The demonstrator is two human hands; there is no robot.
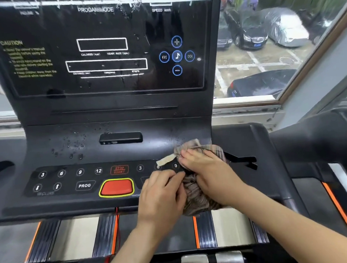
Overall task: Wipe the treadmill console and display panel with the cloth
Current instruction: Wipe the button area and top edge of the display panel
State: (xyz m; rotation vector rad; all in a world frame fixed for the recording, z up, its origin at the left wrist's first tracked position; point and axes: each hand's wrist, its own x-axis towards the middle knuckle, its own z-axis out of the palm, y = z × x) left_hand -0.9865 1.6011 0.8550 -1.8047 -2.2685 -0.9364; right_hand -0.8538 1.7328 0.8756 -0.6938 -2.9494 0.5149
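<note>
The cloth (197, 192), a brownish striped rag bunched into a loose roll, lay on the right part of the treadmill console (72, 203), over the right-hand number keys. Its long axis ran from the console's near edge away toward the display panel (108, 24). The near end hung just past that front edge and the far end pointed up at the foot of the panel. A pale tab (166, 160) at the far end stuck out to the left, just above the keys marked 6 and 9.

Both hands held the cloth. The left hand (161, 193) came in from the left with its fingers curled, pinching the cloth's left edge about midway along the roll. The right hand (208, 169) lay across the top of the roll, its fingers bent over the fabric and pointing left, so the cloth showed both beyond the fingertips and below the palm.

The red button (116, 187) with the yellow rim sat to the left of the left hand, clear of it. Water droplets (73, 143) dotted the console's sloped face on the left side, well apart from the cloth. The display panel stood upright above, dark, with streaks and drops on it. Parked cars (251, 32) showed through the window on the right.
</note>
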